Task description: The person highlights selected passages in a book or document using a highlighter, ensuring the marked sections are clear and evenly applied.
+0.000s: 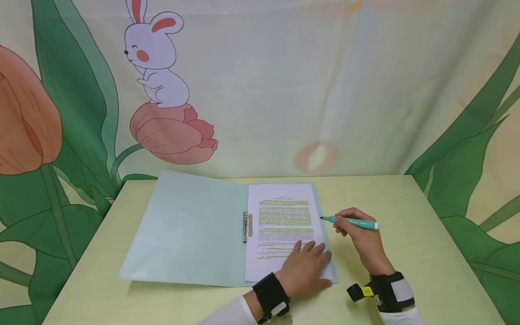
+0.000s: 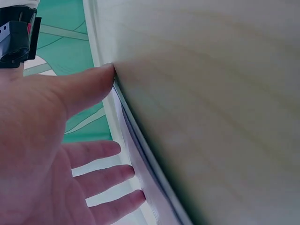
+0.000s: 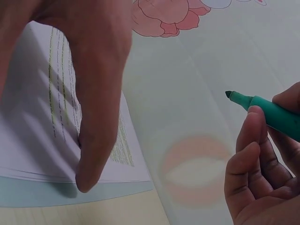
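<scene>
The right hand (image 1: 363, 239) pinches a slim, smooth teal marker (image 1: 364, 223) in its fingers, the dark tip near the right edge of white printed paper (image 1: 284, 223) streaked yellow-green. The left hand (image 1: 304, 270), fingers spread, rests over the paper's lower corner. The paper lies in an open pale-blue folder (image 1: 187, 230) with a metal clip (image 1: 245, 227), on the table (image 1: 426, 239).

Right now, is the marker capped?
No, the teal marker in the right hand shows its dark tip bare.
</scene>
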`<state>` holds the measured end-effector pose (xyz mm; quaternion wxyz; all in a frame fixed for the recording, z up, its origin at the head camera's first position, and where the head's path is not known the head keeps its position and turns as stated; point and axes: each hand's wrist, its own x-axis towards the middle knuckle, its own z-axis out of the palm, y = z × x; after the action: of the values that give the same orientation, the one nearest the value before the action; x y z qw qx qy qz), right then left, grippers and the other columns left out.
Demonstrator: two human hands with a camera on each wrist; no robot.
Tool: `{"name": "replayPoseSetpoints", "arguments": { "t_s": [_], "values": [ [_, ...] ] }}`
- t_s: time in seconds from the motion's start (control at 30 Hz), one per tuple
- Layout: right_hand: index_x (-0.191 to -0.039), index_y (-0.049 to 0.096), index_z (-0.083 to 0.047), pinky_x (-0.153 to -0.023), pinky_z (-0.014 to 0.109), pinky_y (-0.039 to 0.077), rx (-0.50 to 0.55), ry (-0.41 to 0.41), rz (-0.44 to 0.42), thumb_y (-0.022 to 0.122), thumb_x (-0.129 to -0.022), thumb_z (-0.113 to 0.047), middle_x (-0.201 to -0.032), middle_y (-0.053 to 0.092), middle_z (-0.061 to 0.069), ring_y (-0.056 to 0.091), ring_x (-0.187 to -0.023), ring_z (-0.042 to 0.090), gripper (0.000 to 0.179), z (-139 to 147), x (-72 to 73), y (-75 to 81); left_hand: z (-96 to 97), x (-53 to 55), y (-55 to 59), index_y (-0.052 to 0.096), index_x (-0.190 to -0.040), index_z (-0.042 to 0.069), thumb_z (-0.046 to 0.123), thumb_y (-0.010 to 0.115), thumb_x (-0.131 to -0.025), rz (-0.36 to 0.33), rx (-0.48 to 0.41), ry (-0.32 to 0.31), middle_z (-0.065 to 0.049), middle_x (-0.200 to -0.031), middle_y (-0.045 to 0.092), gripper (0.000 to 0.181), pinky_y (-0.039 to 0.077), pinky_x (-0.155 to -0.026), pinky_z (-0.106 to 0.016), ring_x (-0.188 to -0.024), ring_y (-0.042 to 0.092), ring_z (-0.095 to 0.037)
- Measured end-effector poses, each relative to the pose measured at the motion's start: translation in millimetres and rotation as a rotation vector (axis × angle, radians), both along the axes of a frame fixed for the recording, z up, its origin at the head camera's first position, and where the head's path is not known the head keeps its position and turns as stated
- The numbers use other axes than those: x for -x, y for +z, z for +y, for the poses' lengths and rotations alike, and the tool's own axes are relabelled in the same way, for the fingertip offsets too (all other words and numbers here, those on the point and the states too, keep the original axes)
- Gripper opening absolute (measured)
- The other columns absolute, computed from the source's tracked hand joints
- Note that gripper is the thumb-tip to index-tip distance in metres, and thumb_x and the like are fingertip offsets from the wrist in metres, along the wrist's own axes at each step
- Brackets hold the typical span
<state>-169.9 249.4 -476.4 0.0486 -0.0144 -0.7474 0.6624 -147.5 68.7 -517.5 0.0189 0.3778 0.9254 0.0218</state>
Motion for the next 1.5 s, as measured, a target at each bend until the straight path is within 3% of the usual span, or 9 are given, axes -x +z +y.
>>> {"name": "replayPoseSetpoints", "arguments": {
  "t_s": [0.13, 0.27, 0.43, 0.67, 0.87, 1.1, 1.27, 1.43, 1.5],
  "values": [
    [-0.102, 0.064, 0.003, -0.068, 0.023, 0.053, 0.005, 0.004, 0.002, 0.069, -0.092, -0.027, -0.079, 0.069, -0.004, 0.065, -0.072, 0.010, 0.032, -1, 0.9, -0.6, -0.2, 1.6, 0.2, 0.056, -0.135, 0.022, 0.057, 0.067, -0.086, 0.029, -0.004, -0.013, 0.002, -0.143, 0.055, 0.062, 0.045, -0.106, -0.044, -0.131, 0.052, -0.022],
    [-0.102, 0.065, 0.003, -0.068, 0.024, 0.053, 0.001, 0.007, -0.005, 0.069, -0.092, -0.028, -0.079, 0.069, -0.004, 0.065, -0.072, 0.010, 0.033, -2, 1.5, -1.2, -1.8, 3.6, 0.2, 0.057, -0.135, 0.020, 0.050, 0.067, -0.089, 0.015, -0.031, -0.025, 0.000, -0.143, 0.056, 0.056, 0.048, -0.104, -0.040, -0.131, 0.054, -0.023],
    [-0.102, 0.065, 0.002, -0.067, 0.024, 0.053, 0.000, 0.006, -0.013, 0.069, -0.092, -0.028, -0.078, 0.069, -0.004, 0.064, -0.072, 0.011, 0.032, -3, 1.6, -2.7, -3.1, 6.0, -1.1, 0.057, -0.136, 0.019, 0.044, 0.067, -0.090, -0.030, -0.070, -0.032, -0.001, -0.145, 0.056, 0.053, 0.047, -0.106, -0.041, -0.133, 0.053, -0.025],
    [-0.100, 0.067, -0.003, -0.068, 0.025, 0.053, -0.003, -0.014, -0.041, 0.070, -0.091, -0.032, -0.079, 0.069, -0.003, 0.064, -0.073, 0.012, 0.031, -4, 0.6, -4.3, -5.7, 10.4, -4.5, 0.057, -0.136, 0.016, 0.035, 0.068, -0.091, -0.019, -0.110, -0.061, -0.001, -0.141, 0.059, 0.050, 0.043, -0.109, -0.029, -0.129, 0.056, -0.018],
    [-0.101, 0.066, -0.002, -0.068, 0.025, 0.052, 0.004, -0.017, -0.021, 0.069, -0.092, -0.032, -0.079, 0.069, -0.003, 0.064, -0.073, 0.012, 0.031, -4, -0.3, -1.2, -12.1, 13.4, 4.2, 0.053, -0.141, 0.020, 0.025, 0.066, -0.095, -0.081, -0.265, 0.007, -0.002, -0.136, 0.059, 0.048, 0.054, -0.093, -0.029, -0.122, 0.057, -0.019],
    [-0.104, 0.066, -0.003, -0.070, 0.025, 0.053, -0.001, -0.033, -0.026, 0.068, -0.093, -0.033, -0.081, 0.070, -0.004, 0.065, -0.074, 0.012, 0.033, -2, -1.4, 3.9, -22.0, 19.4, 21.0, 0.063, -0.121, 0.016, 0.037, 0.065, -0.094, -0.153, -0.389, 0.069, -0.002, -0.126, 0.060, 0.034, 0.052, -0.092, -0.026, -0.113, 0.059, -0.014],
    [-0.105, 0.065, -0.001, -0.070, 0.024, 0.053, 0.007, -0.048, -0.021, 0.067, -0.093, -0.033, -0.081, 0.070, -0.004, 0.065, -0.074, 0.012, 0.034, -1, -2.4, 7.1, -26.7, 21.2, 28.4, 0.064, -0.113, 0.013, 0.044, 0.063, -0.092, -0.166, -0.428, 0.111, 0.000, -0.119, 0.062, 0.038, 0.052, -0.084, -0.023, -0.100, 0.062, -0.011],
    [-0.105, 0.065, 0.000, -0.070, 0.025, 0.053, 0.025, -0.043, -0.023, 0.067, -0.093, -0.032, -0.081, 0.070, -0.004, 0.065, -0.073, 0.011, 0.034, -1, -2.0, 9.5, -33.3, 19.2, 36.5, 0.063, -0.116, 0.007, 0.037, 0.063, -0.085, -0.147, -0.425, 0.164, -0.002, -0.120, 0.060, 0.043, 0.052, -0.077, -0.023, -0.092, 0.061, -0.012],
    [-0.104, 0.065, -0.001, -0.070, 0.025, 0.053, 0.034, -0.047, -0.027, 0.068, -0.093, -0.032, -0.080, 0.070, -0.004, 0.065, -0.073, 0.011, 0.034, -2, -2.2, 9.9, -37.1, 17.8, 39.6, 0.061, -0.120, 0.006, 0.030, 0.063, -0.087, -0.137, -0.438, 0.179, -0.004, -0.120, 0.060, 0.041, 0.052, -0.076, -0.023, -0.090, 0.060, -0.012]
  ]
}}
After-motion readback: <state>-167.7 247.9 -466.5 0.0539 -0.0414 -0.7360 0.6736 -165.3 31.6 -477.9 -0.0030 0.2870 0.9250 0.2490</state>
